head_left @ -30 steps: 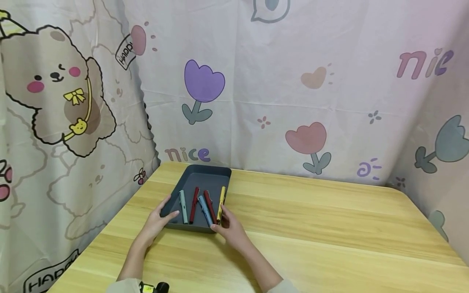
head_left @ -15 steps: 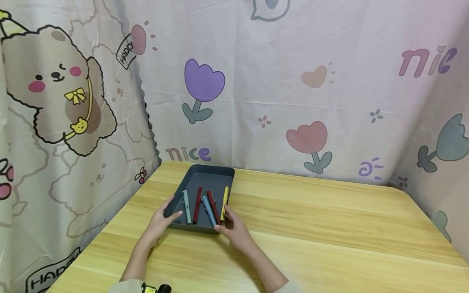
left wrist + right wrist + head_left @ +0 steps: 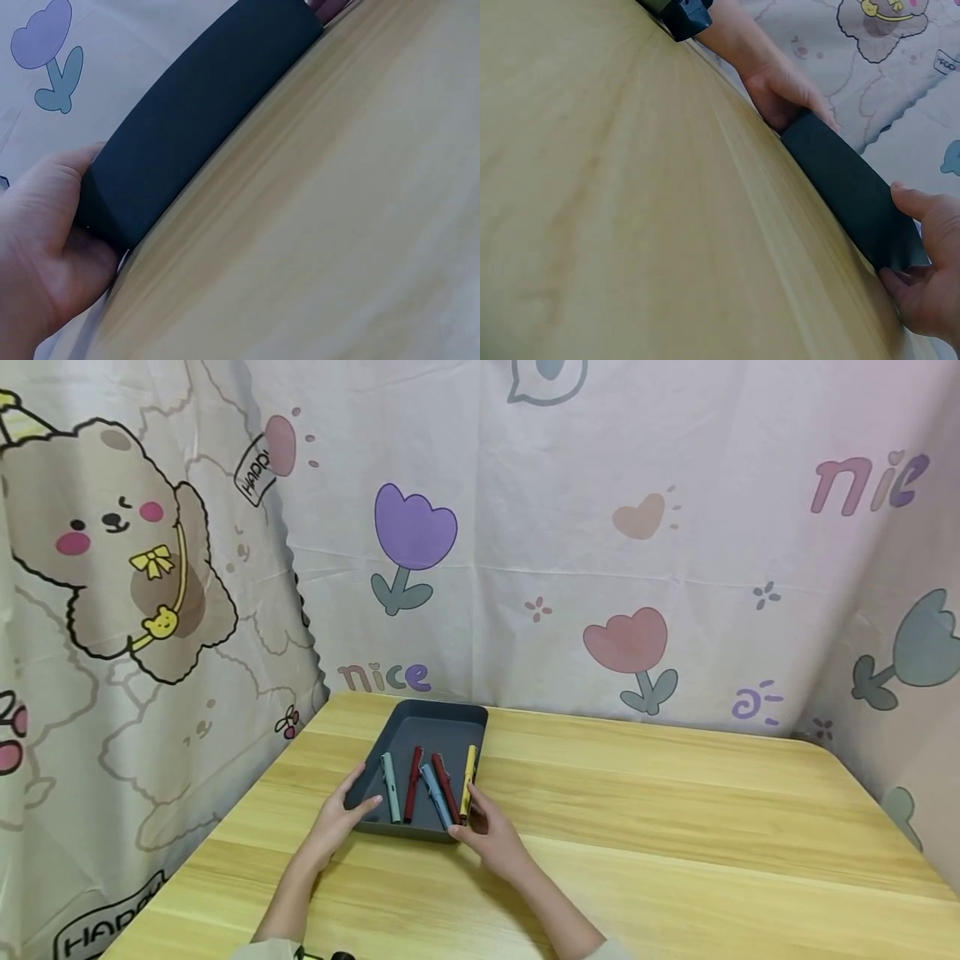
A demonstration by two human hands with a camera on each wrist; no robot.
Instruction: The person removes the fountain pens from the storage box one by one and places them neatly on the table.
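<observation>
A dark grey rectangular tray [image 3: 441,728] stands near the table's far left, its long side running away from me. In it lie several clip-on pens: a pale green pen [image 3: 391,789], two dark red pens [image 3: 413,787], a blue pen [image 3: 437,797] and a yellow pen [image 3: 469,764] along the right wall. My left hand [image 3: 335,823] grips the near left corner, thumb over the rim and fingers along the outer side. At the near right corner my right hand [image 3: 497,841] holds the tray, thumb on the near rim. Both wrist views show the tray's outer wall [image 3: 187,127] between the hands.
The light wood table [image 3: 697,835] extends to the right of the tray. A printed fabric curtain [image 3: 525,527] hangs right behind the table's far edge, with more fabric [image 3: 247,752] along the left. A black device [image 3: 686,16] sits on the left wrist.
Both hands and the tray have slid a little to the right across the table, the pens carried along in it. The grip on the two near corners stays the same.
</observation>
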